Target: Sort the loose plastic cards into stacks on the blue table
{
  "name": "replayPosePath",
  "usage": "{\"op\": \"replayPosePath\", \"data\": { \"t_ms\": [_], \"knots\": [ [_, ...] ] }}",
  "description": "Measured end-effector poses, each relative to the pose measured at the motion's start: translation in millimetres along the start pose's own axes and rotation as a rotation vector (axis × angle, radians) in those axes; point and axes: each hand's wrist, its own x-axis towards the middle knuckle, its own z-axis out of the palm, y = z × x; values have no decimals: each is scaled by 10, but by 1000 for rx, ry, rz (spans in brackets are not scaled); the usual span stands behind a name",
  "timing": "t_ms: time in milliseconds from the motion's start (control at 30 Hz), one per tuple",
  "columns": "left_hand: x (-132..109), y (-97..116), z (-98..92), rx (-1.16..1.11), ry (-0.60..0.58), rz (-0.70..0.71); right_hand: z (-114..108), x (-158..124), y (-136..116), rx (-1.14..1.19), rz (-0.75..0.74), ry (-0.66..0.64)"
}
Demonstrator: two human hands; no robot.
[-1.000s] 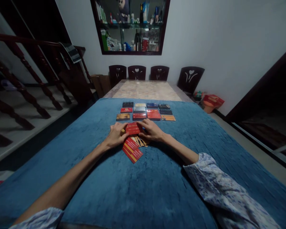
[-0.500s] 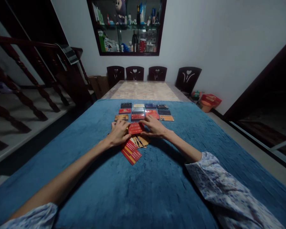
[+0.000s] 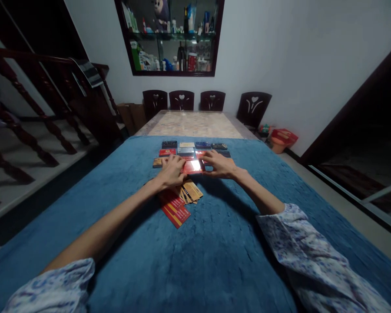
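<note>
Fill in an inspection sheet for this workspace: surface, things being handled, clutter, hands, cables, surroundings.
Surface: blue cloth over the near part of a stone-patterned table.
Things handled: red card, marked by bright glare; yellow cards and red-and-yellow cards fanned nearer the person; rows of cards beyond, partly hidden.
Clutter: cardboard box at far left, red bag at far right, both off the table.
Left hand: at the red card's left end.
Right hand: at its right end.
Cables: nothing seen.
Surroundings: stair railing at left; four chairs around the far end; wall display cabinet.
</note>
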Motion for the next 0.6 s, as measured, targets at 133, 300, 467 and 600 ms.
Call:
{"op": "replayPosePath", "data": {
  "t_ms": [133, 300, 467, 600],
  "knots": [
    [191, 78, 1, -7, -14, -14, -81, -15, 133, -8, 58, -30],
    [408, 132, 55, -23, -25, -25, -174, -35, 253, -32, 141, -60],
    [564, 147, 142, -47, -27, -23, -197, -45, 392, -48, 178, -107],
    [681, 157, 176, -42, -57, -48, -208, -25, 465, -52, 172, -124]
  ]
}}
